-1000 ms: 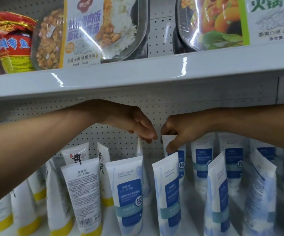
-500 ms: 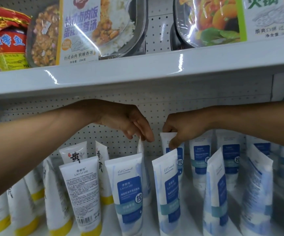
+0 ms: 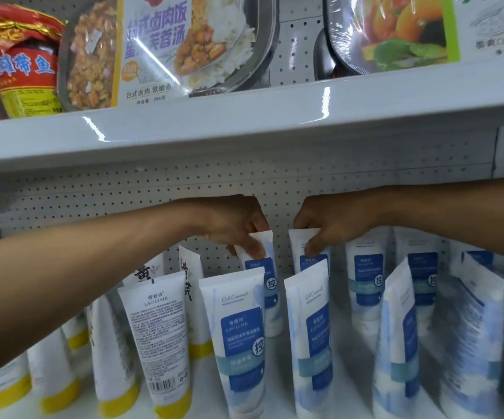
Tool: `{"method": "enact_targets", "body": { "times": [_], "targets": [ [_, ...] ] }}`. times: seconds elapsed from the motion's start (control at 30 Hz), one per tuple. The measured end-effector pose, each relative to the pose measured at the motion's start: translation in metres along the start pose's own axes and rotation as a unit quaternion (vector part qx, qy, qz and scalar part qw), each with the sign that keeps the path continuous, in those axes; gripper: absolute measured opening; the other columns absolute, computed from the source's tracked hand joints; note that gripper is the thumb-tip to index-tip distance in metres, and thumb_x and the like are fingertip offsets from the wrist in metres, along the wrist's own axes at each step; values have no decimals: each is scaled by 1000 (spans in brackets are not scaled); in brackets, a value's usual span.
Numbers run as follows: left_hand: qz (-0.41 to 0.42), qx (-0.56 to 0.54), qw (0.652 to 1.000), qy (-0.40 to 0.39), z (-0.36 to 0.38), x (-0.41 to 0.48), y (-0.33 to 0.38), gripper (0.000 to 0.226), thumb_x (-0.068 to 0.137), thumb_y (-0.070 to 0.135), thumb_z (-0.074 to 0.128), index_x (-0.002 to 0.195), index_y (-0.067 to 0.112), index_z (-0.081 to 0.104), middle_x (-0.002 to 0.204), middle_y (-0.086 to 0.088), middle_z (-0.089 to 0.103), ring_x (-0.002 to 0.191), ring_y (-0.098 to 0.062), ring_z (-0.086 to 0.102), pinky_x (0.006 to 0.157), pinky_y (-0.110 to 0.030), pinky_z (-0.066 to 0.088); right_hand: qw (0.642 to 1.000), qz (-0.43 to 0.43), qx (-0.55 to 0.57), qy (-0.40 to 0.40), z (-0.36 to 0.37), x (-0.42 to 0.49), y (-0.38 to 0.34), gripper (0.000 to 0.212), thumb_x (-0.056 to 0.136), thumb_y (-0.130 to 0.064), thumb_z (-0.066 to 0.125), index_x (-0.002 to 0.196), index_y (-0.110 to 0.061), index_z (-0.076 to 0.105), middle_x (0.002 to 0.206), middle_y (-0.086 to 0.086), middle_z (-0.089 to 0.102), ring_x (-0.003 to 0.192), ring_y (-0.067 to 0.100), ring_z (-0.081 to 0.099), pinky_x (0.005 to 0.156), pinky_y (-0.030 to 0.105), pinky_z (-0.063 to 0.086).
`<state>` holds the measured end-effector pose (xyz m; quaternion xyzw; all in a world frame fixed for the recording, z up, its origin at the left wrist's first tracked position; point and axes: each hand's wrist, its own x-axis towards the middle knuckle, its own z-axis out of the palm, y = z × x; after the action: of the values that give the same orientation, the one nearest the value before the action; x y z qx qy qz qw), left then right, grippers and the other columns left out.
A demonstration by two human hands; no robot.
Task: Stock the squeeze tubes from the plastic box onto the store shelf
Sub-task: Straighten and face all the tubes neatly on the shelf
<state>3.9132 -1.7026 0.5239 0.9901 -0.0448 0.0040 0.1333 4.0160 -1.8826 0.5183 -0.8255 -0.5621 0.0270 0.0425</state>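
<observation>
Back of the lower shelf (image 3: 356, 352): both bare arms reach in beneath the upper shelf (image 3: 244, 131); the hands are near each other but apart, in front of the pegboard wall (image 3: 123, 201).
Left hand (image 3: 238, 228): palm down, fingers curled over the flat crimped top of the left rear tube (image 3: 268, 246), pinching it between thumb and fingertips.
Right hand (image 3: 326, 228): thumb laid across the front face of the right rear tube (image 3: 299, 246), the other fingers curled behind its top edge, gripping it.
Left rear tube: white with a blue label panel facing the camera, upright; its foot is hidden behind the front row.
Right rear tube: same white-and-blue design, upright, just beside the left one with a strip of pegboard showing between them.
Front row: two white-and-blue tubes (image 3: 238, 334) stand cap down directly ahead of the held pair.
Left side: yellow-capped tubes (image 3: 154, 328), one showing its barcode side.
Right side: more blue-labelled tubes (image 3: 365, 276), partly blurred.
Upper shelf goods: film-wrapped meal trays (image 3: 154, 46) and a red packet (image 3: 21, 62).
</observation>
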Motion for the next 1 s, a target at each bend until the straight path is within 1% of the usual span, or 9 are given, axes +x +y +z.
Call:
{"method": "enact_targets", "body": {
  "times": [0.1,0.17,0.27,0.4,0.5,0.7,0.87,0.93,1.0],
  "targets": [
    [-14,-1,1000,-6,2,8,3,25,84,18,73,108,12,71,104,0,72,88,-15,70,71,-29,61,1000,2,10,4,0,3,2,12,87,-33,67,89,-21,67,88,-9,69,83,14,66,76,27,54],
    [-19,-9,1000,-17,3,13,7,28,85,18,72,111,10,69,107,-2,72,89,-17,70,70,-29,61,1000,1,17,-4,-1,4,2,8,86,-33,67,83,-26,65,84,-11,68,81,14,66,73,25,52],
    [-25,-12,999,-32,3,19,12,30,85,16,71,114,8,68,110,-5,71,93,-20,70,71,-29,61,1000,2,21,-15,-2,4,4,14,86,-35,67,75,-34,59,77,-16,64,77,9,64,71,23,50],
    [-24,-17,999,-41,1,21,13,30,85,14,71,114,7,68,106,-4,71,90,-19,69,66,-26,60,999,0,31,-16,-2,1,6,15,86,-34,68,75,-36,58,77,-18,64,74,7,64,68,21,48],
    [-19,-18,999,-39,1,22,11,29,84,15,71,112,8,69,108,-5,72,92,-19,70,68,-27,61,999,-6,35,-12,-1,-1,6,16,86,-33,67,73,-36,58,72,-19,63,69,4,62,62,16,43],
    [-19,-47,998,-45,0,16,6,27,83,17,73,109,12,71,97,3,73,91,-16,71,69,-26,60,999,-4,50,-8,-1,-3,5,12,85,-34,68,76,-35,61,75,-20,65,69,1,63,64,17,46],
    [-18,-49,998,-42,2,13,10,21,83,18,73,104,16,72,95,6,74,90,-15,70,70,-26,59,999,7,34,-18,-4,-3,1,11,84,-34,69,77,-31,62,69,-20,64,61,-6,60,59,11,43],
    [-16,-38,998,-47,2,12,12,21,81,19,76,101,18,71,93,6,74,85,-11,70,70,-24,59,999,13,30,-29,-6,-5,-3,10,83,-35,70,79,-31,62,70,-21,65,64,-4,61,60,11,43],
    [-14,-25,998,-52,3,11,15,22,77,20,79,98,21,70,90,9,73,79,-6,68,70,-23,58,999,19,29,-35,-9,-9,-6,8,84,-36,70,86,-29,65,82,-17,68,78,2,65,68,16,49]
  ]
}}
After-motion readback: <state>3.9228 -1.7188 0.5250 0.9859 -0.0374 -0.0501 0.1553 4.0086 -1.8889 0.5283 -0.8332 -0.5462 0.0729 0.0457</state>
